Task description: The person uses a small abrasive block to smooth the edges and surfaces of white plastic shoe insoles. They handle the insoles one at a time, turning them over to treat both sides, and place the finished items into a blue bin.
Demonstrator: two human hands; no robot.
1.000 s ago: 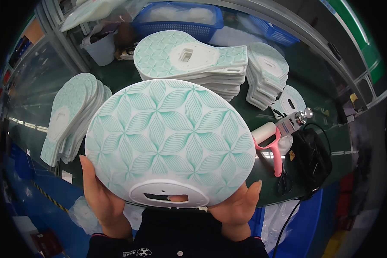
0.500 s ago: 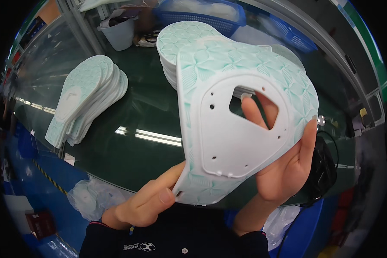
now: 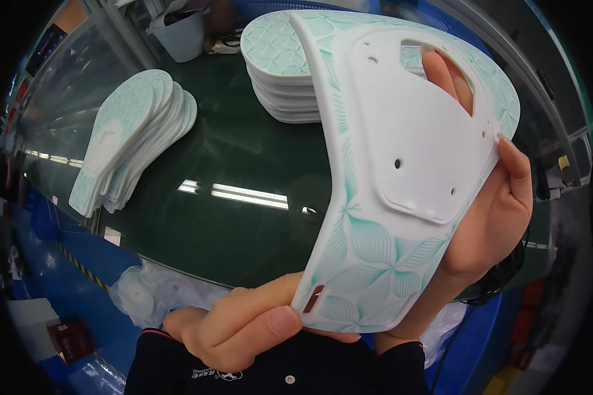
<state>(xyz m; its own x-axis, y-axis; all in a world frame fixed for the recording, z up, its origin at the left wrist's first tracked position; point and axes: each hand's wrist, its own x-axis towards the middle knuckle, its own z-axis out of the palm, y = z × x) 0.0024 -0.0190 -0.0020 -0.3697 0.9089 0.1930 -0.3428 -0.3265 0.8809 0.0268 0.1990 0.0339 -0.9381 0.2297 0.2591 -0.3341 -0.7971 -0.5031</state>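
A white plastic panel (image 3: 428, 141) with a raised green leaf pattern is held up close, tilted, its wide end away from me. It has a smooth recessed middle, several small holes and a larger cut-out at the far end. My left hand (image 3: 244, 326) pinches the narrow near end beside a slot, thumb on top. Around the right edge wraps my right hand (image 3: 491, 214), with fingertips behind the panel showing through the cut-out. Further back stands a stack of similar patterned panels (image 3: 277, 49), partly hidden by the held one.
More panels lie in a fanned stack (image 3: 128, 131) at the left of the dark green glass-topped table (image 3: 244, 151). A white bin (image 3: 178, 36) and a blue basket (image 3: 270, 8) stand at the back. Clear plastic bags (image 3: 155, 293) lie below the near edge.
The panel has come closer and shifted right, tilting so its narrow end shows more. Both hands moved with it and kept their hold. More of the back stack's side is uncovered.
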